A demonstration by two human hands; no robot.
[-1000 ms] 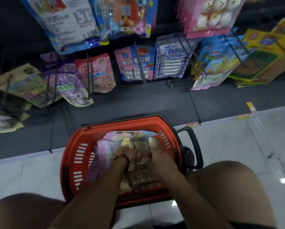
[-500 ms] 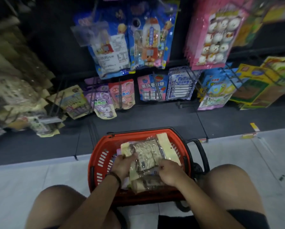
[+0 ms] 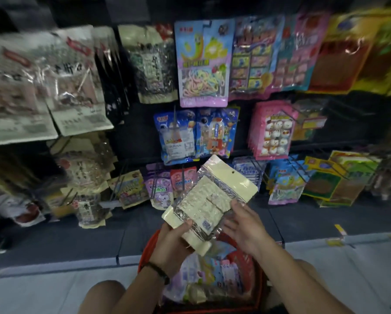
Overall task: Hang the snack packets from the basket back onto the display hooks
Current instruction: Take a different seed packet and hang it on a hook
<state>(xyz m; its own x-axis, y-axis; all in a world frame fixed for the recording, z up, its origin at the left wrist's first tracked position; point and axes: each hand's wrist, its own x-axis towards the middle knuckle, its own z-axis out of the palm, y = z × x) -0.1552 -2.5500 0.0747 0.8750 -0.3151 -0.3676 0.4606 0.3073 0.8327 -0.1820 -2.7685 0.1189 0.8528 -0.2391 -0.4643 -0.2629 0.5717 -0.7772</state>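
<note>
A cream and clear snack packet point(image 3: 209, 200) with a hang hole near its top is held above the orange basket point(image 3: 261, 282), tilted up to the right. My left hand point(image 3: 174, 243) grips its lower left end, thumb over the front. My right hand point(image 3: 244, 225) touches its right edge with fingers spread and fairly straight. Several more packets point(image 3: 215, 275) lie in the basket between my knees. Display hooks point(image 3: 183, 175) with hanging packets fill the dark wall ahead.
Rows of hung snack packets cover the rack: pale bags point(image 3: 74, 85) at upper left, a blue and pink bag point(image 3: 202, 62) at centre, pink packets point(image 3: 273, 132) to the right, green and yellow ones point(image 3: 335, 180) at lower right. A dark base shelf point(image 3: 76, 239) meets the pale tiled floor point(image 3: 42, 291).
The cream packet has been lifted out of the basket and raised in front of the rack. My view has tilted up, showing higher rows of hooks.
</note>
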